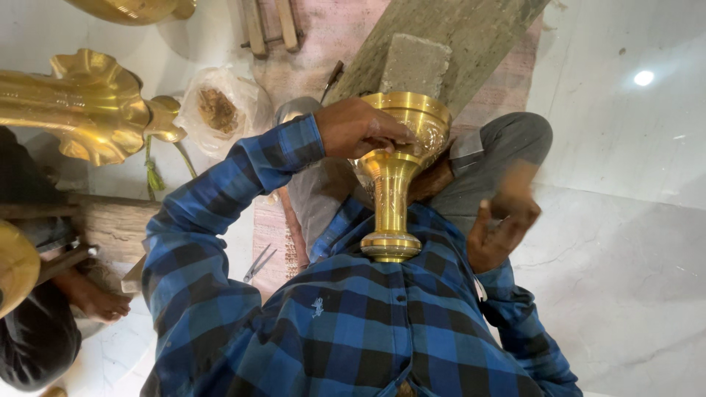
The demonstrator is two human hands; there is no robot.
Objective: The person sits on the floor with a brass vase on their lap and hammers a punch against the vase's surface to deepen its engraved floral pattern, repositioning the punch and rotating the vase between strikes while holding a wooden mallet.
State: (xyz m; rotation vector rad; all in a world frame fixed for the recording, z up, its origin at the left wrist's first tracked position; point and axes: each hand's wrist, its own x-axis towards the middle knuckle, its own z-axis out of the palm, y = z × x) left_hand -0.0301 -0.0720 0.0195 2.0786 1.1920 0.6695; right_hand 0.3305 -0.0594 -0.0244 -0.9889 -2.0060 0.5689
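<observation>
A goblet-shaped brass piece (391,192) lies lengthwise over my lap. Its round foot presses against my blue checked shirt, and its engraved bowl points away towards a grey block (415,66). My left hand (360,129) grips the bowl's rim and neck from the left. My right hand (504,220) hovers to the right of the stem, apart from the brass. It is blurred by motion with its fingers curled, and I cannot tell whether it holds anything.
A wooden plank (471,26) runs under the block. On the left are a large ornate brass piece (92,103), a brass disc (15,268) and a plastic bag of brown material (220,110). Another person's foot (99,301) is there too. Pliers (259,263) lie on the mat.
</observation>
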